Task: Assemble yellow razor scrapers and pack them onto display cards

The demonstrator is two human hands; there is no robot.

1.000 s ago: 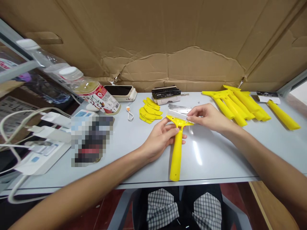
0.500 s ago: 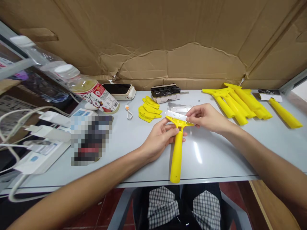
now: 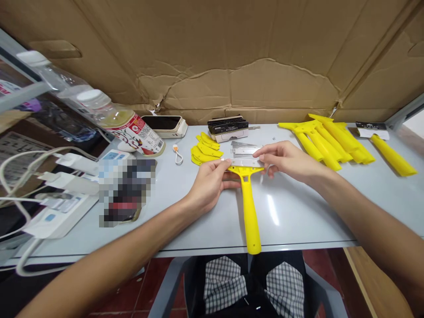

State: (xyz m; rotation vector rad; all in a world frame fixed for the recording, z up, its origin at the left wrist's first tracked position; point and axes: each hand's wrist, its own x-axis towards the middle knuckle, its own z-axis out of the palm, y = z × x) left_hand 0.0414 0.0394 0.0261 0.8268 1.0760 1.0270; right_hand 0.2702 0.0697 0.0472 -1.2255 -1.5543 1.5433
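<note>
A yellow plastic scraper (image 3: pixel 251 216) lies on the table, its handle running towards the near edge. A steel razor blade (image 3: pixel 243 162) sits along the top of its head. My left hand (image 3: pixel 208 183) pinches the blade's left end and the scraper head, with its fingers over the head. My right hand (image 3: pixel 288 161) reaches in from the right, its fingertips holding the blade's right end. Just beyond them lies a small stack of loose steel blades (image 3: pixel 247 150). The hands hide the ends of the scraper head.
Yellow scraper heads (image 3: pixel 205 150) lie piled left of the loose blades, and yellow handles (image 3: pixel 321 143) lie heaped to the right. Behind stand a blade box (image 3: pixel 228 129) and a power bank (image 3: pixel 164 126). Bottles (image 3: pixel 132 130), a power strip (image 3: pixel 59 216) and cables crowd the left.
My left hand has moved up from under the scraper head to the blade's left end. The blade now lies more level along the head, and the handle has swung slightly, its lower end moving right.
</note>
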